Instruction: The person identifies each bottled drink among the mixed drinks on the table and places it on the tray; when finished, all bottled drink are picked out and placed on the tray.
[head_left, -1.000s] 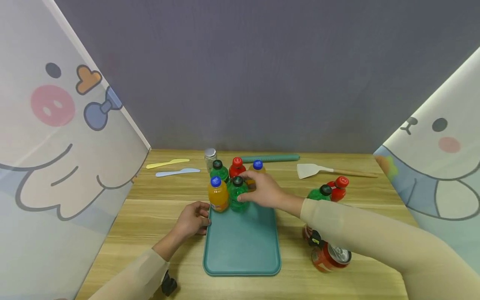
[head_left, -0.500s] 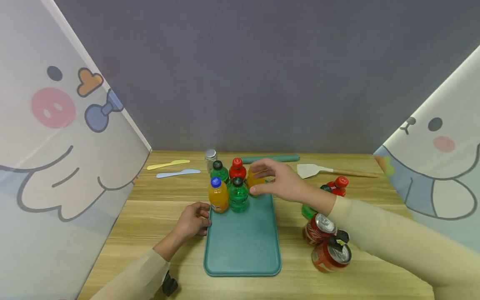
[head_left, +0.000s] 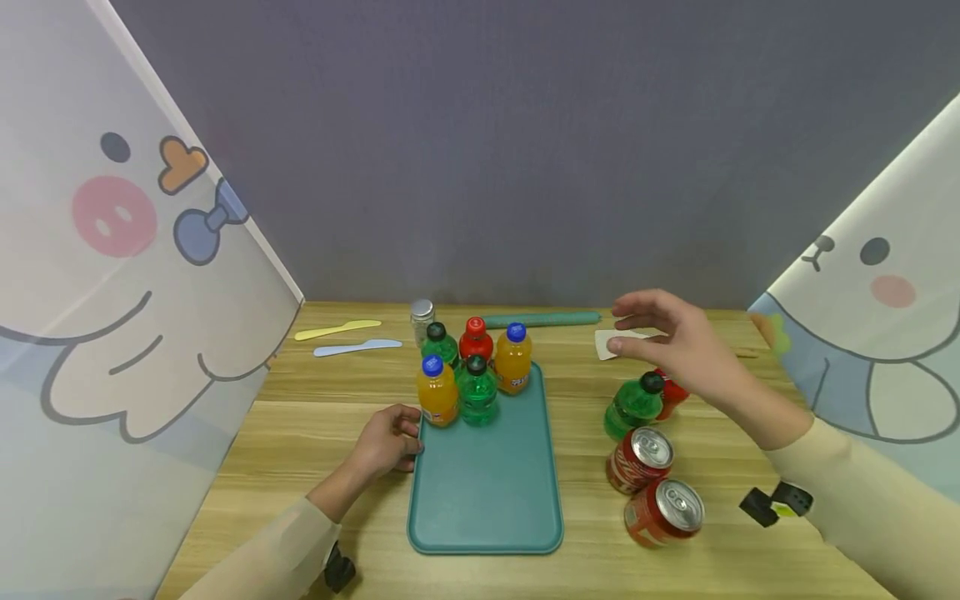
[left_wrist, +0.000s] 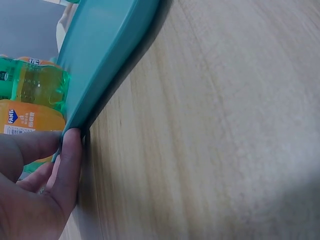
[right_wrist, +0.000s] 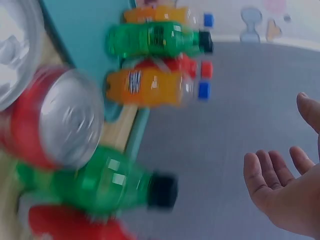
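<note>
My left hand (head_left: 387,437) pinches the left rim of a teal tray (head_left: 486,500); in the left wrist view thumb and fingers (left_wrist: 70,160) meet on that edge. Toward the tray's far end stand two orange soda bottles (head_left: 438,396) with blue caps, two green bottles (head_left: 477,396) and a red-capped bottle (head_left: 476,340). Over the right side, my right hand (head_left: 678,342) hovers with fingers spread and nothing in it. Below it stand another green bottle (head_left: 632,408) and a red-capped bottle, partly hidden behind it. In the right wrist view that hand's fingers (right_wrist: 265,177) are apart from the bottles.
Two red cola cans (head_left: 637,461) stand right of the tray. Behind lie a teal rod (head_left: 547,319), a glass jar (head_left: 422,323) and a white spatula (head_left: 611,340), partly covered by the right hand. Yellow and blue plastic knives (head_left: 357,347) lie at the back left.
My right hand has let go of the green bottle on the tray and swung right, over the bottles there. The left hand has stayed on the tray rim.
</note>
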